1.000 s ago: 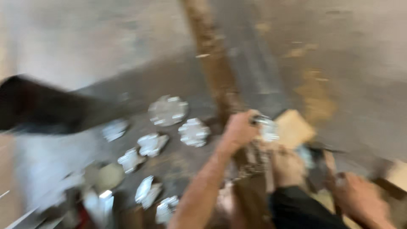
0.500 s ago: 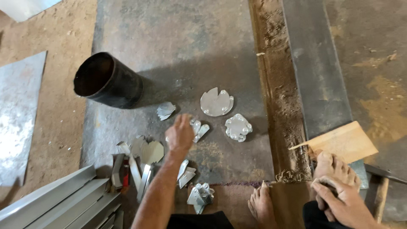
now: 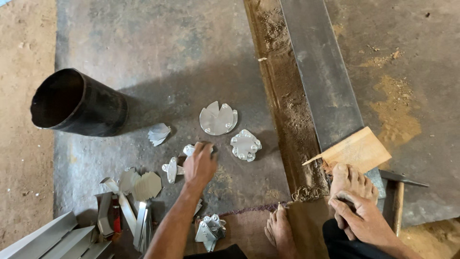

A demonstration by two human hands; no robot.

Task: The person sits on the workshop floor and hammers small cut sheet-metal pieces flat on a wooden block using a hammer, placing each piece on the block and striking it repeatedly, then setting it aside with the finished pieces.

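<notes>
A small silver sheet-metal piece [image 3: 189, 150] is being grasped by the left hand [image 3: 200, 165], just left of the scalloped metal disc [image 3: 245, 145]. It is best being lifted by its edges. The right hand [image 3: 360, 216], well right of the disc, is being rested, fingers curled, on a foot [image 3: 352, 181].

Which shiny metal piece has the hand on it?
The small piece under the left hand; the round disc and scalloped piece lie apart, untouched.
</notes>
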